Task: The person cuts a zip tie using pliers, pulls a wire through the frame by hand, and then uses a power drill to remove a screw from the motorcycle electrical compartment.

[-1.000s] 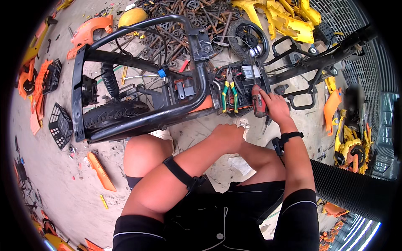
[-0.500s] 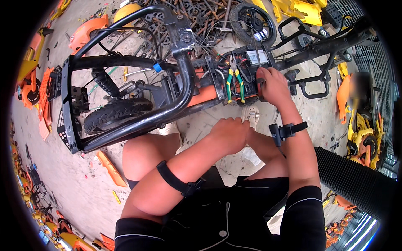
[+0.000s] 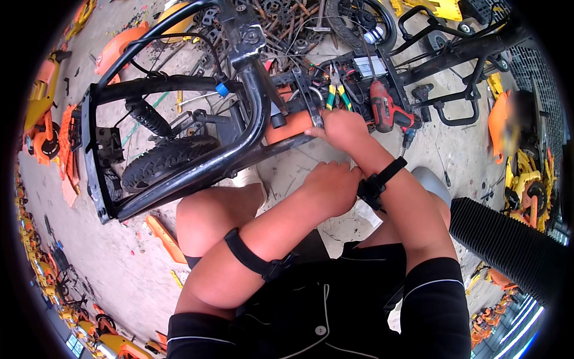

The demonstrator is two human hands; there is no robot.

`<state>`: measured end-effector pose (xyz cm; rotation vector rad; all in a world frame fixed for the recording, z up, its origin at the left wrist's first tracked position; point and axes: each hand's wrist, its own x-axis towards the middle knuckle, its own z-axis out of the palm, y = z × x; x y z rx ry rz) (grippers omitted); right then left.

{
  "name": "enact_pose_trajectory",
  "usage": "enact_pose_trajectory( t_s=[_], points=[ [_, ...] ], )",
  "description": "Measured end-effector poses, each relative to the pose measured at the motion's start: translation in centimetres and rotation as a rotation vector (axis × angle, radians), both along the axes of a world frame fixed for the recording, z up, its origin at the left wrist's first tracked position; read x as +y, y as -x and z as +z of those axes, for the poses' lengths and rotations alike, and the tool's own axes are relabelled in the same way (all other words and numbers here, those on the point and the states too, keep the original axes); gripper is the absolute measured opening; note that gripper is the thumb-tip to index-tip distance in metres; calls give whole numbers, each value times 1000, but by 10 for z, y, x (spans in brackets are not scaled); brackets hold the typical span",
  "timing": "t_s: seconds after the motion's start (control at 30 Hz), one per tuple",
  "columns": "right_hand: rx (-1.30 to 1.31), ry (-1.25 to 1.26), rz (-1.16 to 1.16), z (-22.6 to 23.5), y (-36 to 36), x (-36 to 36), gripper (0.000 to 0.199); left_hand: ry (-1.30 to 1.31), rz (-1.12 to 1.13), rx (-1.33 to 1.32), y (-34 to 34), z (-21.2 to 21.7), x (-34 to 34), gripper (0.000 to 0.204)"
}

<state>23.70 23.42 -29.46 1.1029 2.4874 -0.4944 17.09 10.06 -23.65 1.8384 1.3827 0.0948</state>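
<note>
My right hand (image 3: pixel 339 128) lies over the lower handle ends of the pliers (image 3: pixel 336 90), which have yellow-green grips and rest on the black scooter frame (image 3: pixel 200 175). Its thumb points left beside an orange tube (image 3: pixel 292 127); the other fingers are hidden, so whether they grip the handles is unclear. My left hand (image 3: pixel 332 188) is a closed fist between my knees, just below the right wrist, with its inside hidden. To the right of the pliers, a red and black cordless drill (image 3: pixel 388 110) lies on the frame, untouched.
A treaded tyre (image 3: pixel 170 161) sits inside the frame at left. Behind are a heap of metal parts (image 3: pixel 287 27), a hammer (image 3: pixel 323 27) and a loose wheel (image 3: pixel 362 27). A black ribbed hose (image 3: pixel 508 248) runs at lower right. Orange and yellow panels lie around.
My right hand has let go of the drill and moved left to the pliers' handles. The left fist stays nearly where it was. The view has shifted slightly.
</note>
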Motion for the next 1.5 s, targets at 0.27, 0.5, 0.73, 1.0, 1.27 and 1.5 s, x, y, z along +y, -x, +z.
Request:
enact_pose_trajectory(
  t_s=[0.27, 0.5, 0.73, 1.0, 1.27, 1.5],
  points=[
    [79, -215, 202, -47, -12, 0, 18, -26, -7, 68, -10, 3, -3, 29],
    [188, -187, 146, -37, -12, -6, 18, -97, -40, 156, -16, 8, -10, 25],
    [215, -168, 136, -43, -23, 0, 31, -121, -61, 87, -18, 27, 5, 19],
    [-47, -195, -441, -9, -30, 5, 52, -130, -15, -51, -27, 15, 10, 22],
    [329, 28, -601, -85, -59, 14, 60, -66, -77, -55, -19, 29, 23, 23],
    [326, 108, -651, 2, -42, 49, 48, -197, 109, -253, -9, 37, 35, 21]
  ],
)
